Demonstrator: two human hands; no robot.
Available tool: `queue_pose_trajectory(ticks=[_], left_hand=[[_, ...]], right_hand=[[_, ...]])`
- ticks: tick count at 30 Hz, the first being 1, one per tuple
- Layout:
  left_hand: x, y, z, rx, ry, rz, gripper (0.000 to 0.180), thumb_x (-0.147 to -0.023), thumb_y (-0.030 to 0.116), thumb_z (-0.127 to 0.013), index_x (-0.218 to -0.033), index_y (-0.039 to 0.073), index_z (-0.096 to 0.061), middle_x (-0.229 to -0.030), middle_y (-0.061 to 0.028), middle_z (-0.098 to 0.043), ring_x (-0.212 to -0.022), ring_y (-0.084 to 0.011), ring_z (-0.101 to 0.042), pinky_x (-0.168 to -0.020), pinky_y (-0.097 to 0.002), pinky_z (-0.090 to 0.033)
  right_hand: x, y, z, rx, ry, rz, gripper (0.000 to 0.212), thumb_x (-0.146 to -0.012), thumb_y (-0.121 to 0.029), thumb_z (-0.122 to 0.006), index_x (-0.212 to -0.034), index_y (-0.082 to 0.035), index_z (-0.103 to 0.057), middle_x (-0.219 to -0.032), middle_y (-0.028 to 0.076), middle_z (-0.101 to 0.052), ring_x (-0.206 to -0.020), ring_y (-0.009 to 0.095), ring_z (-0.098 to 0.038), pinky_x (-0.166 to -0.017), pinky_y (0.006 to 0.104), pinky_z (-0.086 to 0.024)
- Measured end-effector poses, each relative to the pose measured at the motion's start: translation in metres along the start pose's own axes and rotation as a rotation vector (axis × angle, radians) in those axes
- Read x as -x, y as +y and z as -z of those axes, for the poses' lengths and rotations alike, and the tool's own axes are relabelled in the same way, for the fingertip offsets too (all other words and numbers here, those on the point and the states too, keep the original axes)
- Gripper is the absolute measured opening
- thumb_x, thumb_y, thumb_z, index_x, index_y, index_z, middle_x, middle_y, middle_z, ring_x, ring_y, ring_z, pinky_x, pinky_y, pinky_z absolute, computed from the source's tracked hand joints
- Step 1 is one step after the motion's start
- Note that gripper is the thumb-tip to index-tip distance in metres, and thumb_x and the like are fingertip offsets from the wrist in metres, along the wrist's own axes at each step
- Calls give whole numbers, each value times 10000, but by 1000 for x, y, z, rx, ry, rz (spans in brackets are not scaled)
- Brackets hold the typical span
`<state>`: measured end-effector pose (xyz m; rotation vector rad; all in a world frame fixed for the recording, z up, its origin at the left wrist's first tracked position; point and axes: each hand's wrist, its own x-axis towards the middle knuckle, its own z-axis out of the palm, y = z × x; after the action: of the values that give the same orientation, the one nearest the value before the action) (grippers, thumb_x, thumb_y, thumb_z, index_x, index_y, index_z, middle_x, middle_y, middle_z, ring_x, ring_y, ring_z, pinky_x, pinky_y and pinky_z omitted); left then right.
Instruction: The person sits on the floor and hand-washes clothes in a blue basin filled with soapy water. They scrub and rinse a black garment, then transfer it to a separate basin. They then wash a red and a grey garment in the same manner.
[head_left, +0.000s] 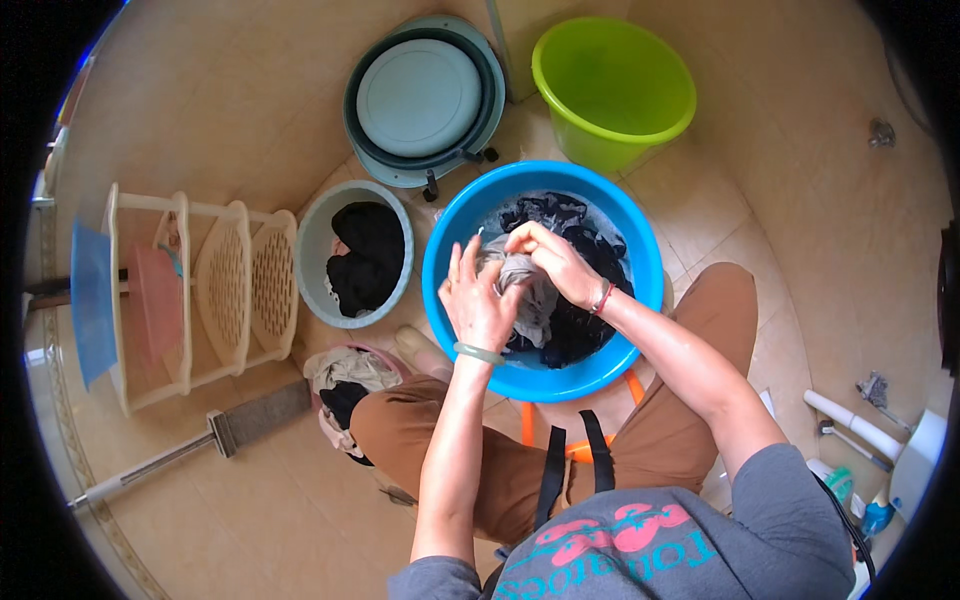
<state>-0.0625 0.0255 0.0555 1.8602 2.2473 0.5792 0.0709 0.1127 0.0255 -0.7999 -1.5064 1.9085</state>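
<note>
On the tiled floor (pixel 250 470), both hands, left (pixel 478 300) and right (pixel 555 262), grip a grey cloth (pixel 528 290) with closed fingers over a blue basin (pixel 445 290).

I look down on a beige tiled floor (pixel 250 480) under soft, even light. Left of the lime-green bucket (pixel 615 90) a grey-green folded tub (pixel 425 100) leans on the beige wall (pixel 230 90). Farther left stands a cream plastic rack (pixel 200 290), with a mop (pixel 200 445) lying below it.
</note>
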Motion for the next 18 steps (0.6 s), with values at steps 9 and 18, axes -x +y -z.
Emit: queue_pose_trajectory(ticks=[9, 18], left_hand=[[-8, 17, 17, 676, 21, 280, 190, -876, 137, -657, -1005, -2, -653, -776, -37, -653, -699, -104, -592, -632, -247, -459], [-12, 26, 42, 907, 74, 300, 176, -895, 88, -626, -1030, -20, -663, -850, -59, -678, -782, -84, -594, -712, -234, -472]], right_hand=[[10, -10, -14, -9, 118, 183, 682, -676, 148, -356, -1323, -62, -412, -1111, 110, -597, -1072, 213, -586, -974, 317, -434], [-1, 28, 0, 142, 138, 208, 849, -663, 119, -560, -1439, -111, -305, -1413, 145, -401, -1295, 264, -418, -1072, 397, -350]])
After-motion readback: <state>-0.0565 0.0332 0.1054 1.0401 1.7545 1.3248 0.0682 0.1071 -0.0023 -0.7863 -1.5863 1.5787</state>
